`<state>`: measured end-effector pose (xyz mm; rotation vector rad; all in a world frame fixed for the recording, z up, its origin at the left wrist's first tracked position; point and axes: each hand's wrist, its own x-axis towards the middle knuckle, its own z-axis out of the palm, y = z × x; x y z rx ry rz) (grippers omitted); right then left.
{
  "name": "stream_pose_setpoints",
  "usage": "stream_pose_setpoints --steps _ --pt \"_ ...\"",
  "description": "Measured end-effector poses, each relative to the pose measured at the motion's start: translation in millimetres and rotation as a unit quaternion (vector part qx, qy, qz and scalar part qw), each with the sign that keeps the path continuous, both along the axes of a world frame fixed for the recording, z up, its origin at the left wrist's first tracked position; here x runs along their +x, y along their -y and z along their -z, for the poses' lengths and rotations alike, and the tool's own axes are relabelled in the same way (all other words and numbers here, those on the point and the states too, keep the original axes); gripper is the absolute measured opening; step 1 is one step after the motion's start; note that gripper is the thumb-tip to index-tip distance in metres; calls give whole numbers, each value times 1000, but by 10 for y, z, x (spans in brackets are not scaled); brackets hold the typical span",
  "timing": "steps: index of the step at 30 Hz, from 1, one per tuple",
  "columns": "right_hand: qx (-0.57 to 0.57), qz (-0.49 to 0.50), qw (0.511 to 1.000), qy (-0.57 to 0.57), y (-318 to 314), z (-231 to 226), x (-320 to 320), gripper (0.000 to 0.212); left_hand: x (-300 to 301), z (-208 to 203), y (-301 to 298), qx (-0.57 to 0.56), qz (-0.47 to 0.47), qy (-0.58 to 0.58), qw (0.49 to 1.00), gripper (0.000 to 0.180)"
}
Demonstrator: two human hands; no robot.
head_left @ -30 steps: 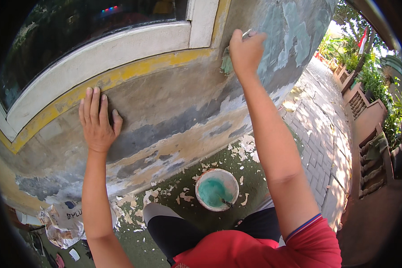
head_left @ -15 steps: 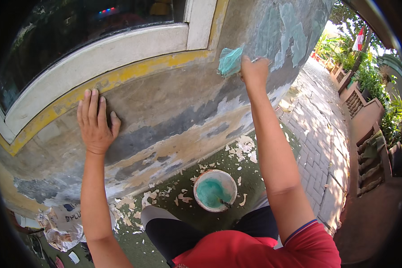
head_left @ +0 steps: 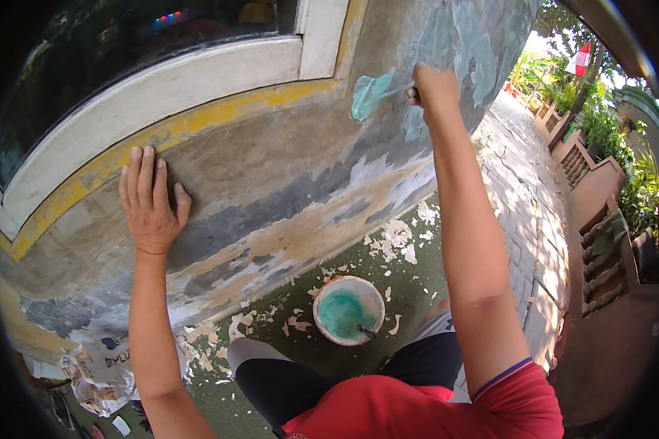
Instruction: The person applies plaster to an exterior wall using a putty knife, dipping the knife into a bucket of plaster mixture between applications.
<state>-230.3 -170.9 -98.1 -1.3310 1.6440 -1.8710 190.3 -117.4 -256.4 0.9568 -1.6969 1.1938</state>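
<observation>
Right grip (head_left: pixel 437 89) curled narrow about a slim tool (head_left: pixel 411 92), mostly hidden behind my knuckles, so I cannot tell its full shape; I have it raised close to the wall, just right of a glossy teal smear. Left grip (head_left: pixel 154 208) is wide and flat, palm down on the wall, fingertips reaching the yellow band under the window.

Biggest of all is the wall (head_left: pixel 271 161), curving in front of me, brown and grey with worn, peeled stretches lower down. Beyond it on my right runs the paved path (head_left: pixel 531 183), dappled with sun. Up to the left sits the window (head_left: pixel 124 66), dark glass in a white frame (head_left: pixel 198 84), with the yellow band (head_left: pixel 227 110) tracing its edge. Blue-green patches (head_left: pixel 472 51) cover the wall above and right of my raised fist.

A crumpled bag (head_left: pixel 99 380) lies low on the left, beyond my forearm. The bucket (head_left: pixel 319 311) stands on the green floor (head_left: pixel 428 274) ahead of my knees, near the wall's foot, holding teal paste (head_left: pixel 342 311). Smaller is the teal smear (head_left: pixel 370 95), right of the window's lower corner. A dark stick (head_left: pixel 366 331) leans at the bucket's rim. Smallest, pale flakes (head_left: pixel 397 233) litter the floor.
</observation>
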Motion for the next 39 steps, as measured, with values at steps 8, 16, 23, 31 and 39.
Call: stream_pose_setpoints --steps 8,16,23,31,39 --pt "-6 -41 979 201 277 404 232 18 -27 -12 8 1 11 -4 1000 52" --pt "-35 4 969 246 420 -284 -99 13 -22 -7 -3 3 15 -3 1000 52" --pt "80 -27 993 81 111 85 -199 14 -14 -12 2 -6 9 -1 1000 50" --pt "-42 -74 991 103 443 49 156 17 -48 -10 12 -8 6 -5 1000 49" --pt "23 -10 1000 14 35 -290 -130 22 -39 -13 2 -5 9 1 1000 53"
